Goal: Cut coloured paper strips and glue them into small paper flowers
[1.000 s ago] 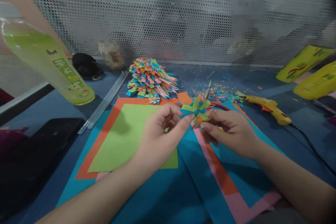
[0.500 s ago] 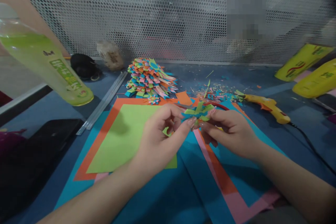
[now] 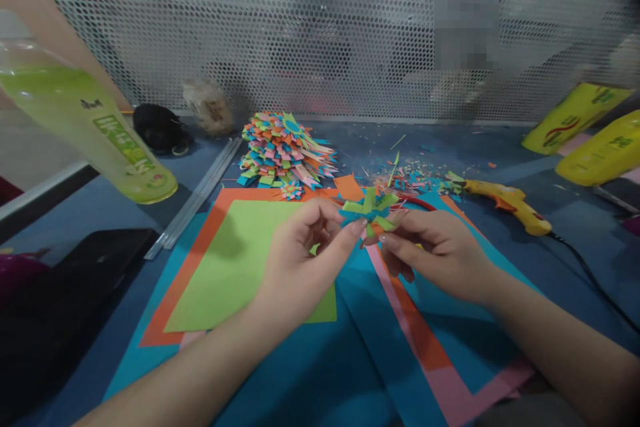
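A small paper flower [image 3: 371,208] with green and blue petals and a bit of orange is held above the coloured sheets. My left hand [image 3: 310,260] pinches its left side between thumb and fingers. On the other side, my right hand [image 3: 435,247] grips its lower right edge with the fingertips. Beneath the hands lie a green sheet [image 3: 225,267], an orange sheet [image 3: 165,310] and blue sheets [image 3: 300,373]. Behind the flower, red-handled scissors [image 3: 420,203] are partly hidden. A smaller finished-looking paper flower [image 3: 292,191] rests at the sheets' far edge.
A pile of colourful fringed paper pieces [image 3: 285,147] stands at the back, with paper scraps [image 3: 425,177] beside it. A yellow glue gun [image 3: 510,203] trails a cord on the right. Clear glue sticks [image 3: 195,200], a drink bottle [image 3: 100,127] and a black phone-like object [image 3: 110,247] are left.
Both hands keep hold of the paper flower. It has shifted slightly left and tipped, showing more of its upper petals.
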{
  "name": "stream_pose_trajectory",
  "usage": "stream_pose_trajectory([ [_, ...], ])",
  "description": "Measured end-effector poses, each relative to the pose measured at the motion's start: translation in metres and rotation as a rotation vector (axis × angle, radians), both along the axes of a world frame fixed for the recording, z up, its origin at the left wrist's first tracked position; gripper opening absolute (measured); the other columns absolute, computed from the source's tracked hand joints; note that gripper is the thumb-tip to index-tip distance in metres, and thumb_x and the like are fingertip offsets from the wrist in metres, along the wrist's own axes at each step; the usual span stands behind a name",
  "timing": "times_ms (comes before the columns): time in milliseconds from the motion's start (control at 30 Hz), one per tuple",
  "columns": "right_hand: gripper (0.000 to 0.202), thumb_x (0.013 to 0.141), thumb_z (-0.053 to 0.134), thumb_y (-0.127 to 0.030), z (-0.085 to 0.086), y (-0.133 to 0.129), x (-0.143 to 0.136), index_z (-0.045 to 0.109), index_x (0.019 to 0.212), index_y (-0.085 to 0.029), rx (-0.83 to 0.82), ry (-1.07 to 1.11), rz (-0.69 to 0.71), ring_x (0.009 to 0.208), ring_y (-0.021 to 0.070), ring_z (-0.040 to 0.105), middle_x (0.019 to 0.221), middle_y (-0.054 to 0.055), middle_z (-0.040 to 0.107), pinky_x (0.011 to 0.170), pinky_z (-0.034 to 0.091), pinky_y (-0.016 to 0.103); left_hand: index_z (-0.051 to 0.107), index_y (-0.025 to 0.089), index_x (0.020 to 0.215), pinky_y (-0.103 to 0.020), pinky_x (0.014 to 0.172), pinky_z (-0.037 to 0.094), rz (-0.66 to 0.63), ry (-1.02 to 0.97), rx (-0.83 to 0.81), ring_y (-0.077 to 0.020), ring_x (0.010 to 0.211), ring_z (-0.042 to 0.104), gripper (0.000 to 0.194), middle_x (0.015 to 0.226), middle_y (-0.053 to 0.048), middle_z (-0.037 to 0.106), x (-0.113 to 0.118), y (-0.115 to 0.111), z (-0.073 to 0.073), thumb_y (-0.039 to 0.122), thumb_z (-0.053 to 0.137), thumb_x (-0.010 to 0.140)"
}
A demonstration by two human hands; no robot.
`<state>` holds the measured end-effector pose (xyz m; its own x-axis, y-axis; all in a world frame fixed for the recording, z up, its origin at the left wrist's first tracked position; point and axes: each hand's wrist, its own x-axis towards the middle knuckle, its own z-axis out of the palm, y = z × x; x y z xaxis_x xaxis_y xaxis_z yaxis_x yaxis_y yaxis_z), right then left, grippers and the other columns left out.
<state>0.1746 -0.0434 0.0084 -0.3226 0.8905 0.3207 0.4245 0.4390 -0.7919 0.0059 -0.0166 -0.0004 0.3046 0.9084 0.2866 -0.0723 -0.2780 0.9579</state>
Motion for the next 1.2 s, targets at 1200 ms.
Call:
stream_pose_trajectory([
  [1200, 0.016, 0.082, 0.058, -0.029, -0.001, 0.007, 0.024, 0.07, 0.086, -0.018, -0.389, 0.499, 0.571, 0.068, 0.0133, 0.06, 0.085, 0.007, 0.064, 0.066, 0.052, 0.03, 0.06, 0.024, 0.06, -0.026, 0.048, 0.043, 0.309, 0.514, 1.663, -0.0123, 0.055, 0.055, 0.017, 0.064, 0.004, 0.065, -0.03, 0.015, 0.034, 0.009, 0.067, 0.065],
])
